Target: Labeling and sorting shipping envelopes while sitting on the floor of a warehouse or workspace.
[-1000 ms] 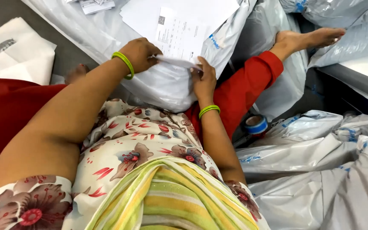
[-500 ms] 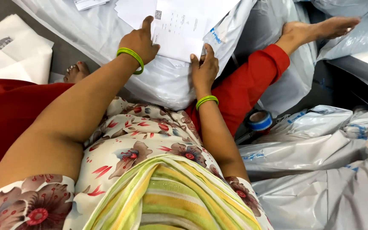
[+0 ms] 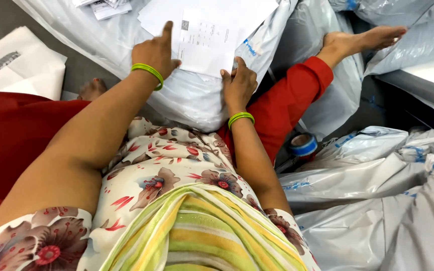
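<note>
1. Paper (image 3: 204,42), a white printed sheet, lies on top of a grey plastic parcel (image 3: 192,100) that rests across the person's lap.
2. The left hand (image 3: 155,50) lies on the sheet's left edge. Its forefinger is stretched out and points up along the paper, the other fingers are curled under, and it grips nothing.
3. The right hand (image 3: 239,83) presses flat on the parcel at the sheet's lower right corner. Its fingers are spread and loose, with the fingertips touching the paper, and it holds nothing.
4. Each wrist carries green bangles (image 3: 147,72).
5. More white sheets (image 3: 237,12) lie under and behind the printed one, fanned toward the top of the view.
6. The person sits on the floor (image 3: 6,17) in red trousers (image 3: 297,95), a floral top and a yellow-green striped scarf (image 3: 202,236). The right leg is stretched out to the upper right, and its bare foot (image 3: 362,40) rests among the bags.
7. A roll of blue tape (image 3: 303,144) lies just beside the right knee, between the leg and a heap of grey bags (image 3: 372,190) that fills the lower right.
8. A white folded bag (image 3: 18,65) lies on the floor at the far left, well apart from both hands.
</note>
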